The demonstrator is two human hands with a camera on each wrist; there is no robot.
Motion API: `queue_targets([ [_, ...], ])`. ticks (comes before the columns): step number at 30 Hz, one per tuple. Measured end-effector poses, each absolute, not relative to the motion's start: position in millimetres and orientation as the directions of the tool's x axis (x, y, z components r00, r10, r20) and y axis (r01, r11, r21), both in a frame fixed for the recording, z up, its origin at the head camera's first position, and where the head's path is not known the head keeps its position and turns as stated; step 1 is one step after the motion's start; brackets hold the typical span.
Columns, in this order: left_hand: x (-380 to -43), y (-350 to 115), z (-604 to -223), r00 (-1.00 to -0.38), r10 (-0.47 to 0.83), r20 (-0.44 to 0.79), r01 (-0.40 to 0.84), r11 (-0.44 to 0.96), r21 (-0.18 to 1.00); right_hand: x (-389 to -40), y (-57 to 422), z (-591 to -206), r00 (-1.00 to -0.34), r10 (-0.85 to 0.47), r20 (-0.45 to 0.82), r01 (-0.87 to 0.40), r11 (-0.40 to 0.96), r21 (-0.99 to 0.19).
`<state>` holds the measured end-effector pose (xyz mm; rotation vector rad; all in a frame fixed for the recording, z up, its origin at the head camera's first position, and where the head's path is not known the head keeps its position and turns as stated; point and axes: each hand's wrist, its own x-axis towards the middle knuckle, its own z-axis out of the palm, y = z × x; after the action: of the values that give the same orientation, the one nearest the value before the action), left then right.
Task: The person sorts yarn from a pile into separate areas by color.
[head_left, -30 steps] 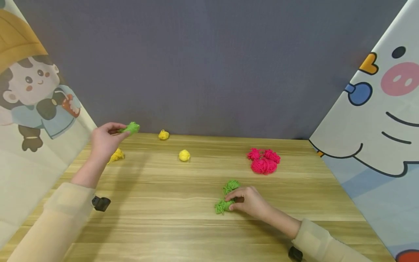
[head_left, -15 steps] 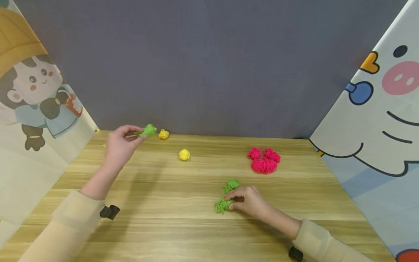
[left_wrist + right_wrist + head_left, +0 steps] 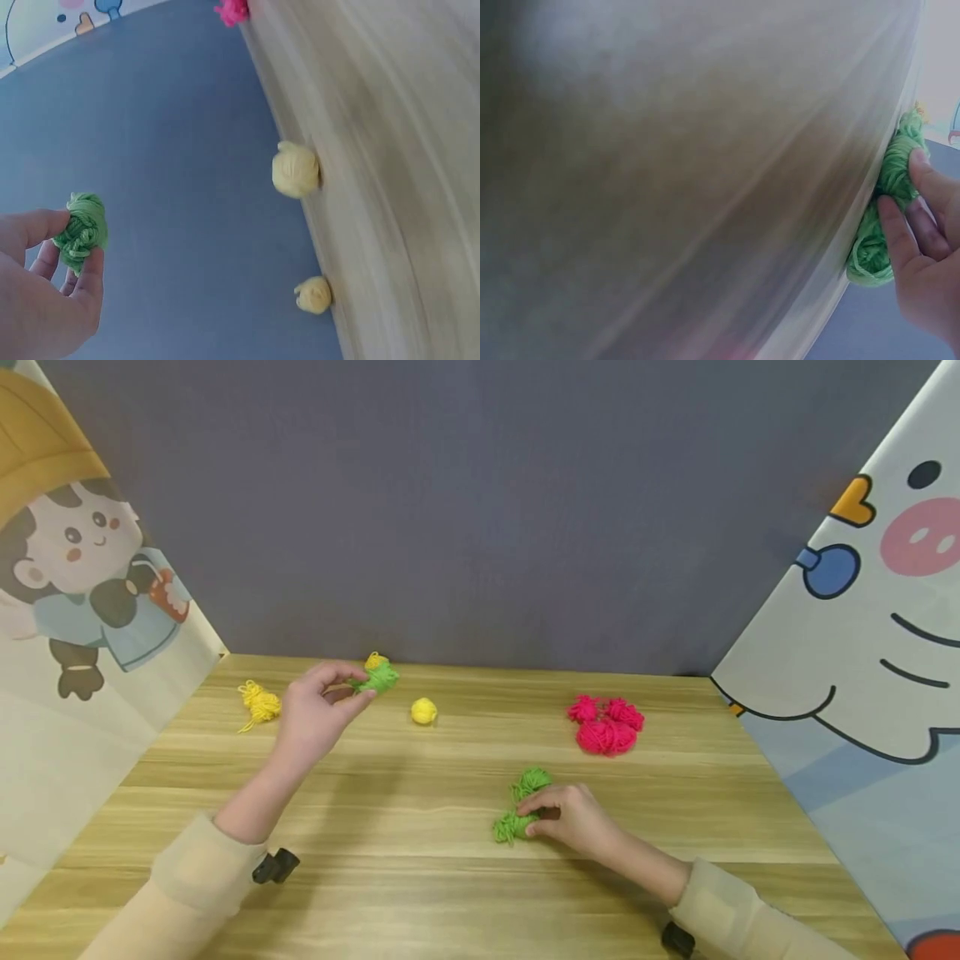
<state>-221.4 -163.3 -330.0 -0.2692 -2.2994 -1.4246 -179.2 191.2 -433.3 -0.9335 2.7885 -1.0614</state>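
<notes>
My left hand (image 3: 318,710) pinches a small green yarn ball (image 3: 84,229) between thumb and fingers, held up above the back left of the table. In the head view this ball overlaps a yellow yarn ball (image 3: 376,659) behind it. On the table at centre right, my right hand (image 3: 573,818) grips a green yarn bundle (image 3: 512,827) with thumb and fingertips. Another green yarn ball (image 3: 532,782) lies right behind that bundle, against the fingers. The right wrist view shows the gripped bundle (image 3: 901,161) and the second ball (image 3: 871,251) side by side.
A loose yellow yarn bundle (image 3: 259,702) lies at the left, and a round yellow ball (image 3: 423,711) sits near the middle back. Several pink yarn balls (image 3: 606,737) are grouped at the back right. A grey panel (image 3: 480,510) rises behind the wooden table (image 3: 420,893), with printed panels at both sides.
My left hand has moved right and slightly nearer with the green yarn ball, uncovering the yellow bundle at the left. The right hand has stayed in place on its green bundle.
</notes>
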Motion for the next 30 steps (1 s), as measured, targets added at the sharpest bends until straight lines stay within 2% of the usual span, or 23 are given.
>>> queue_targets([
  [20,-198,-104,-358,-0.911,0.061,0.409,0.405,0.329,0.853,-178,191,-434,-0.817,-0.538,0.210,-0.542,0.588,-0.600],
  [30,-197,-83,-377,-0.931,0.108,0.348,0.364,0.308,0.879,-178,192,-437,-0.814,-0.533,0.232,-0.549,0.574,-0.608],
])
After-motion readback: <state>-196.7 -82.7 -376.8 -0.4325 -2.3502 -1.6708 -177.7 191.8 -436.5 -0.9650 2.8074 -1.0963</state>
